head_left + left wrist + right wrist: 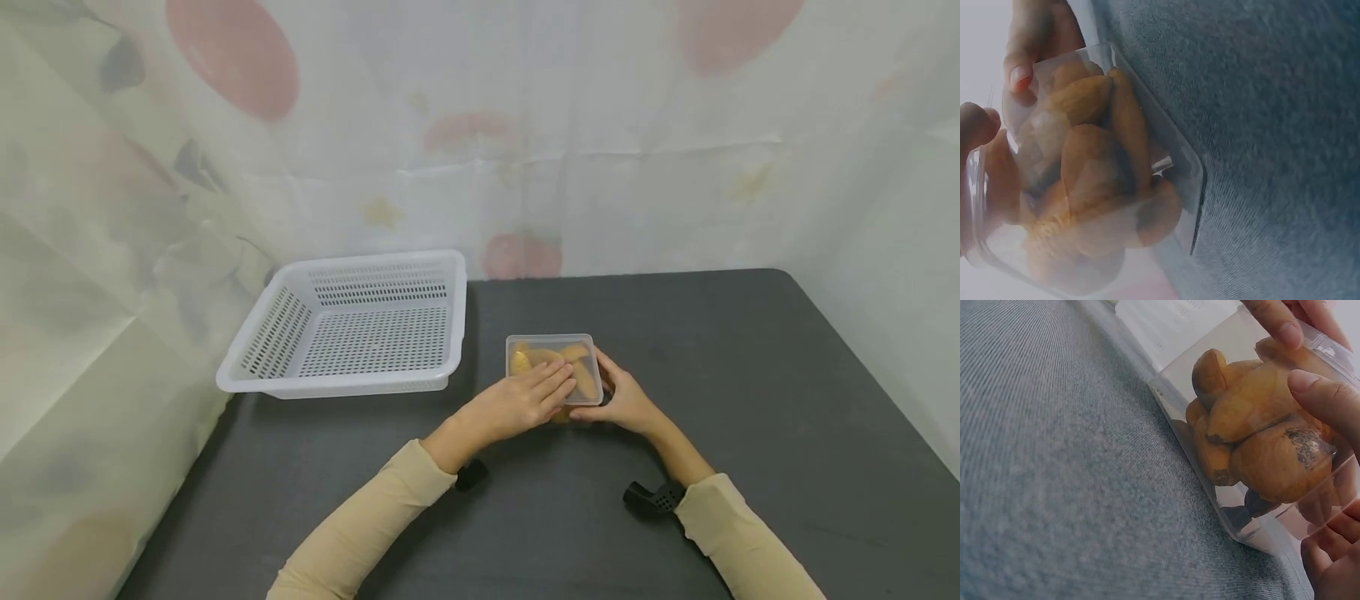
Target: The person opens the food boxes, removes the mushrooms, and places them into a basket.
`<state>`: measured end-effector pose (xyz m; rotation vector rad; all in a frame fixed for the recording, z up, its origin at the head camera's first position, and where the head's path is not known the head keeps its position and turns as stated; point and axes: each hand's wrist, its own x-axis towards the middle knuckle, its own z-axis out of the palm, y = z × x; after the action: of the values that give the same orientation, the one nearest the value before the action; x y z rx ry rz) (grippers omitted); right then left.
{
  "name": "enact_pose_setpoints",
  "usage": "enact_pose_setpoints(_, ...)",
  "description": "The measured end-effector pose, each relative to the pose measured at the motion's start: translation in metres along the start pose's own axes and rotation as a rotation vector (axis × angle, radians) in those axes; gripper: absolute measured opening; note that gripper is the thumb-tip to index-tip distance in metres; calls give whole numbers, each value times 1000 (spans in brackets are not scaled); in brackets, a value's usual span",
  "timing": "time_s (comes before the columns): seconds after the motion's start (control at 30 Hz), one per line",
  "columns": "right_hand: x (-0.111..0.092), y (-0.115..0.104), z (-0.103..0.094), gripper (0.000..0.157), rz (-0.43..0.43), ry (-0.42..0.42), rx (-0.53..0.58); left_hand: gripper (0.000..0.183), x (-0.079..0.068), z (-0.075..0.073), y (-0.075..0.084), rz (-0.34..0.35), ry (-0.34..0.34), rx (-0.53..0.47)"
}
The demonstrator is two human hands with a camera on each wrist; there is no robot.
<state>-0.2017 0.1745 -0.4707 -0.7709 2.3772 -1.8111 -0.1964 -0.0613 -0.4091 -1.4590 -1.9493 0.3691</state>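
Clear container (546,348) with a translucent lid (558,338) is to the right of the white basket (458,321), near the basket's closest corner but apart from it, above the dark table (690,333). Brownish-yellow pieces (1282,462) fill much of the inside, one of them with a dark mottled patch. The left hand (525,402), on the basket side, lays its fingers, straight and close together, flat on the lid. The right hand (628,404), on the side away from the basket, grips the container's near right corner, fingers along the outer wall and thumb along the near one. Whether the container's base touches the table I cannot tell. Behind the basket hangs a patterned curtain (600,200). Nearer the person than the basket, a black wrist device (654,498) shows by each sleeve (367,517)
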Motion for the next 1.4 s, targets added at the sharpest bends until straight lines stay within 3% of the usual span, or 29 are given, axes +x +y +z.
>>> enact_pose_setpoints(0.2, 0, -3, 0, 111, 16, 12, -49, 38, 6, -9, -1, 73, -98, 77)
enact_pose_setpoints(0.33, 0, -3, 0, 111, 13, 15, -43, 34, 9, -11, 0, 85, -112, 89)
enact_pose_setpoints(0.77, -2, 1, 0, 110, 18, 35, -86, 29, 12, -9, 4, 101, -37, 163)
enact_pose_setpoints(1.03, -1, 0, -1, 111, 20, 29, -76, 27, 6, 5, 3, 98, 157, 171)
enact_pose_setpoints(1.17, -1, 0, -1, 110, 5, 40, -71, 26, 5, 9, 4, 97, 209, 182)
enact_pose_setpoints(1.27, -1, -1, -1, 110, 14, 37, -71, 27, 2, 10, 6, 59, 202, 129)
enact_pose_setpoints(1.4, 0, -3, -1, 111, 24, 26, -76, 35, -6, 11, 10, -34, 156, -19)
